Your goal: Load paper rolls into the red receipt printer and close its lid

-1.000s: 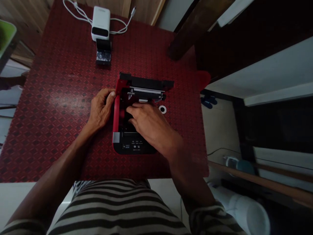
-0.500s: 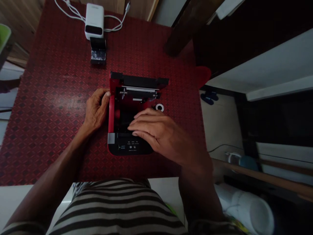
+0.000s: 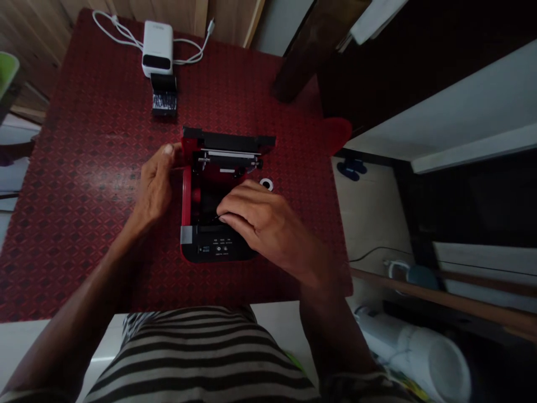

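Observation:
A red and black printer [image 3: 197, 246] lies on the red patterned tablecloth [image 3: 84, 168] with its lid [image 3: 229, 139] folded back and its bay open. My left hand [image 3: 154, 183] grips the printer's rear left corner next to the lid hinge, with the fingertips on the red casing. Over the right half of the printer is my right hand [image 3: 262, 221]. Its fingers are bent and pressed together, with the tips at the front edge of the open bay. What they pinch, if anything, is too small to make out.
A small white ring [image 3: 266, 183] lies just right of the printer. At the table's far side stand a white device [image 3: 157, 47] with a white cable [image 3: 191, 47] and a black piece [image 3: 163, 96]. A dark wooden post [image 3: 296, 61] rises at the back right. A white roll [image 3: 423, 355] lies below.
My left hand has slid from the printer's left side up to its rear left corner. The right hand's fingers have curled in at the front of the bay.

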A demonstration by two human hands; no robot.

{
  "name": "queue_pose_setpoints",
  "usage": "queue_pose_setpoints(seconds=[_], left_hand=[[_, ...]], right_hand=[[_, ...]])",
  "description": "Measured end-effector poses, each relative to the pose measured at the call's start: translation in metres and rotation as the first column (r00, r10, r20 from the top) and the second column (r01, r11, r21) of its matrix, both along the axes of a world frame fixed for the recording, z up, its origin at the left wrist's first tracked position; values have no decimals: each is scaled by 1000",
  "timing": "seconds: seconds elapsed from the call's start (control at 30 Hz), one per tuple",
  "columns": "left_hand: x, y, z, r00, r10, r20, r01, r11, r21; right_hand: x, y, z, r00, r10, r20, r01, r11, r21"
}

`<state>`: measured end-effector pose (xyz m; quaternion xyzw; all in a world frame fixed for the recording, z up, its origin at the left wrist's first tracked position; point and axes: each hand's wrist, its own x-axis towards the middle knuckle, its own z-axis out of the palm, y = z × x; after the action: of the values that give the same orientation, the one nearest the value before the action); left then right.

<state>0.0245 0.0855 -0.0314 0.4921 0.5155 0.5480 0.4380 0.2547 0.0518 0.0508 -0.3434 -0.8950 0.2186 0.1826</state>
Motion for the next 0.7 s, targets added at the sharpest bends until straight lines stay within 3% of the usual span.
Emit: queue_pose_setpoints(seconds=[0.1,0.23,0.37,0.47,0.57,0.7], left_hand=[[10,7,24,991,-11,136,5,999,45],[16,9,48,986,14,164,-18,1000,22],[4,-12,44,989,-77,126,67,994,82],[-7,-38,31,976,-106,190,116,992,-46],[-9,-64,23,960,-138,246,187,964,-189],[-1,-81,26,958,-114,264,188,943,-275]], right_hand=[[0,-16,3,992,-91,-85,102,985,140],[-3,-46,2,968,-205,-146,240,925,294],[-5,-72,-8,928,-348,-130,367,807,463],[-6,-81,-19,899,-418,-129,417,731,540],[-6,-80,-28,913,-381,-147,404,792,457],[-4,-75,-28,921,-344,-184,387,861,329]])
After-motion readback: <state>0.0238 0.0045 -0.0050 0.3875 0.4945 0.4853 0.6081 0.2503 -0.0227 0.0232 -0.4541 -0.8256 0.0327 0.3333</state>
